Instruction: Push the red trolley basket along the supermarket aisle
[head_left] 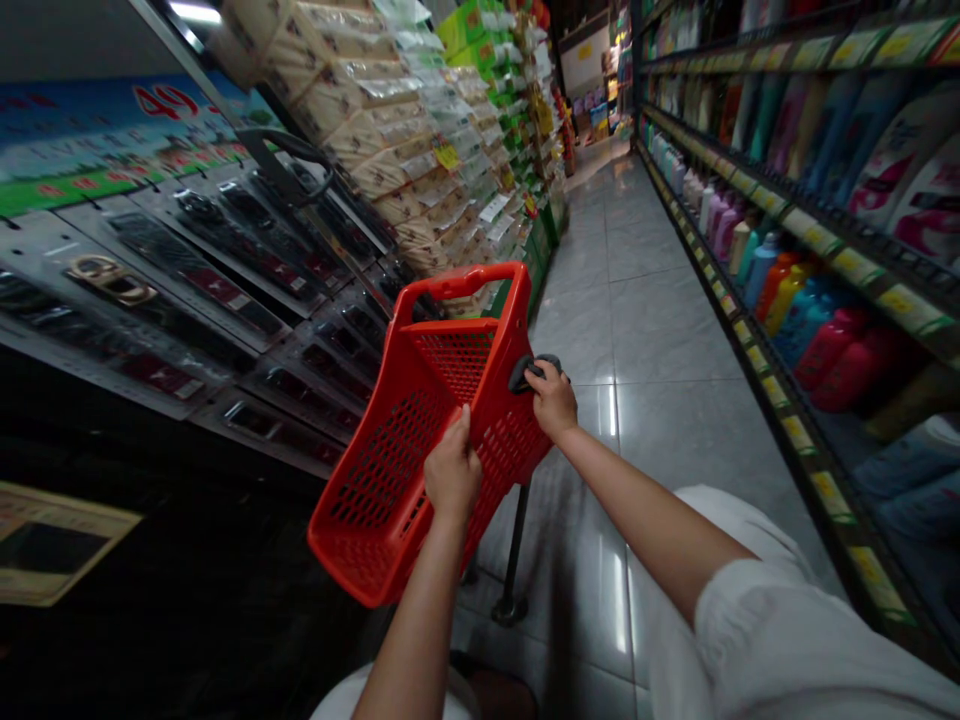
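Note:
A red plastic shopping cart with mesh sides stands tilted in the view in front of me, its basket showing nothing inside. My left hand is closed over the near side rim of the basket. Further up and to the right, my right hand grips a dark grey handle on the cart's side. A red bar spans the cart's far end, and a dark leg with a wheel reaches the floor below.
Shelves of colourful bottles line the right side. On the left hang packaged belts, with stacked beige packs beyond them. A grey tiled floor runs between the displays.

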